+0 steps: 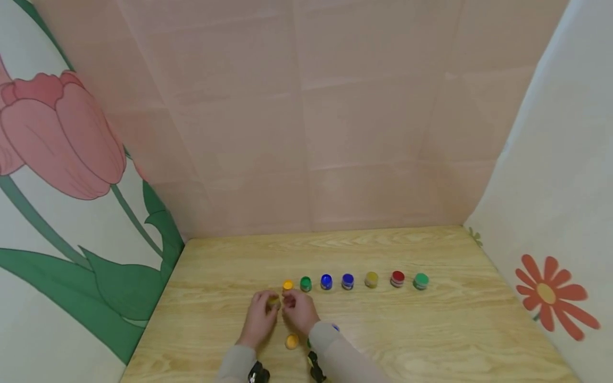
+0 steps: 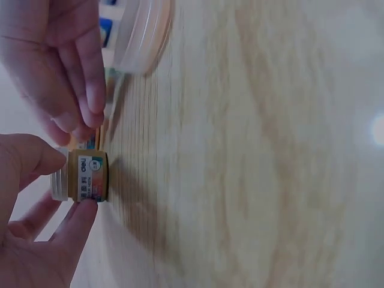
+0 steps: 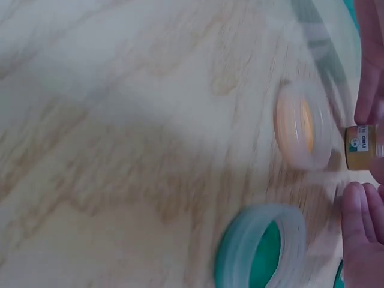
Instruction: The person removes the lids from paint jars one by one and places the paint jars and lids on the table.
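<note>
My left hand (image 1: pixel 258 319) holds a small ochre-yellow paint jar (image 2: pixel 90 177) with a clear, ridged lid. In the left wrist view the thumb lies at the lid and the fingertips touch the jar's side. Just to the right, my right hand (image 1: pixel 300 311) is beside the jar, its fingers (image 3: pixel 354 210) apart from it and nothing visible in its grasp. Behind both hands stands an orange jar (image 1: pixel 288 285). Closer to me than the hands is a round orange piece with a translucent rim (image 3: pixel 303 126); a similar green one (image 3: pixel 261 249) lies beside it.
A row of paint jars runs right from the hands: green (image 1: pixel 305 283), two blue (image 1: pixel 326 282), yellow (image 1: pixel 371 280), red (image 1: pixel 397 279) and green (image 1: pixel 421 281). My right sleeve partly hides a blue piece (image 1: pixel 336 327). Printed cloths surround the wooden table (image 1: pixel 455 330).
</note>
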Demonstrator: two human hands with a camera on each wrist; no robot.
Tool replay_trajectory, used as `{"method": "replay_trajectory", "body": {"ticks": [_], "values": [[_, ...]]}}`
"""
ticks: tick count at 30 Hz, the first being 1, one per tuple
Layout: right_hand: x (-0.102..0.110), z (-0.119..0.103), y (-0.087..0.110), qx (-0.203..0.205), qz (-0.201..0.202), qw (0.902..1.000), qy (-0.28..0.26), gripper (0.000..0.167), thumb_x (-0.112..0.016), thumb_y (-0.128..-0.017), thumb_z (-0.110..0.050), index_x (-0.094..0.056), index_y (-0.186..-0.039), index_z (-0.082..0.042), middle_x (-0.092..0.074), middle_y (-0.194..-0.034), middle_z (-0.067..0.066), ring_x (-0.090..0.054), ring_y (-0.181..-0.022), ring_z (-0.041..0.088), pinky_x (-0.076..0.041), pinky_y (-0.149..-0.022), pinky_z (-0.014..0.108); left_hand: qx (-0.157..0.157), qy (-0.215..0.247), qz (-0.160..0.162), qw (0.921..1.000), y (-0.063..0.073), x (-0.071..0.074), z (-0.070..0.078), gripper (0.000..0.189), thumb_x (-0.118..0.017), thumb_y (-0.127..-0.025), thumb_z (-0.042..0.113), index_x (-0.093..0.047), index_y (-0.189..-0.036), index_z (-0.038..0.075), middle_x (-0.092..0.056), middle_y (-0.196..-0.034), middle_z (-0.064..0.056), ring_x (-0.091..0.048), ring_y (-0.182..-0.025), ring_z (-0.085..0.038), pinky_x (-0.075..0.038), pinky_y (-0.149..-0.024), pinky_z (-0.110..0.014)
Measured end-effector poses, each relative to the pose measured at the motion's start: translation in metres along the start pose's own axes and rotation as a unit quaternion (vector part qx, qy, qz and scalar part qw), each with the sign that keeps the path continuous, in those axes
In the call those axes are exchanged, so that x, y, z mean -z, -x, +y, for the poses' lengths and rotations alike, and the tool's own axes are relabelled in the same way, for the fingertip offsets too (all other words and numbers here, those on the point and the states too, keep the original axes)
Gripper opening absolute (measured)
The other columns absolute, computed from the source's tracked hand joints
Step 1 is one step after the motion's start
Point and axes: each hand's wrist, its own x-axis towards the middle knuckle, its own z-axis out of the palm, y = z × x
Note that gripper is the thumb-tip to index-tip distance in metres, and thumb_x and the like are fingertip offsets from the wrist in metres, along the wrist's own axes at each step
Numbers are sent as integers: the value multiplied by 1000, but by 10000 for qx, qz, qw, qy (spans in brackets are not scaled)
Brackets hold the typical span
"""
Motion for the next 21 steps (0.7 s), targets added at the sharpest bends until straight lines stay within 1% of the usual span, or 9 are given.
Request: {"method": "replay_trajectory", "body": {"ticks": [1, 3, 5, 8, 11, 14, 16, 18, 21], "values": [[2, 0, 0, 18, -39, 10000, -8, 29, -70, -84, 12, -67, -112, 8, -69, -97, 15, -66, -87, 26, -58, -74, 31, -18, 18, -44, 10000, 1, -1, 1, 25, -68, -91, -3, -66, -114, 5, -56, -114, -13, -61, -88, -16, -53, -75, -28], [5, 1, 0, -15, -122, 9999, -26, 30, -68, -83, 13, -67, -113, 8, -69, -98, 15, -66, -87, 27, -57, -74, 31, -172, 29, -78, 9998, 2, -3, 1, 26, -69, -88, -6, -66, -113, 4, -57, -112, -12, -60, -86, -15, -53, -75, -29], [7, 3, 0, 50, -177, 9998, 15, 29, -68, -82, 15, -68, -110, 8, -70, -96, 15, -66, -86, 27, -57, -74, 30, -275, 118, -98, 9995, 3, -5, 2, 28, -69, -86, -8, -66, -112, 4, -57, -111, -11, -60, -85, -14, -54, -76, -28], [8, 7, 0, 141, -227, 9996, 117, 28, -67, -80, 15, -68, -107, 7, -71, -95, 13, -67, -84, 25, -57, -73, 28, -501, 308, -122, 9982, 6, -6, 3, 29, -68, -84, -11, -67, -110, 3, -58, -111, -12, -61, -86, -17, -55, -79, -30], [9, 10, 0, 182, -259, 9993, 191, 28, -68, -79, 15, -69, -105, 5, -71, -94, 12, -66, -83, 23, -56, -72, 27, -546, 491, -202, 9971, 6, -6, 4, 28, -68, -85, -11, -67, -109, 2, -59, -113, -12, -61, -90, -21, -56, -82, -30], [10, 12, 1, 103, -338, 9991, 220, 28, -69, -80, 14, -69, -106, 3, -71, -94, 11, -65, -82, 20, -55, -72, 27, -415, 575, -390, 9967, 6, -5, 3, 26, -67, -87, -8, -68, -111, 3, -59, -116, -12, -60, -95, -23, -56, -85, -30], [11, 13, 2, 21, -406, 9989, 236, 27, -70, -81, 13, -69, -106, 2, -70, -95, 10, -65, -83, 19, -56, -72, 28, -235, 732, -566, 9954, 6, -5, 1, 27, -66, -89, -6, -67, -114, 4, -59, -119, -12, -60, -102, -25, -55, -90, -31], [11, 13, 2, -79, -462, 9987, 220, 26, -71, -83, 12, -69, -107, 2, -70, -96, 10, -64, -84, 20, -56, -73, 30, -91, 943, -752, 9927, 5, -5, -2, 28, -64, -92, -3, -63, -120, 3, -57, -124, -15, -60, -111, -30, -55, -96, -35], [12, 14, 3, -204, -514, 9981, 263, 25, -73, -85, 9, -69, -108, 1, -69, -97, 8, -63, -85, 21, -56, -74, 31, 82, 1295, -939, 9871, 4, -5, -6, 32, -61, -97, 1, -57, -128, 0, -55, -132, -20, -57, -123, -38, -51, -102, -41]]}}
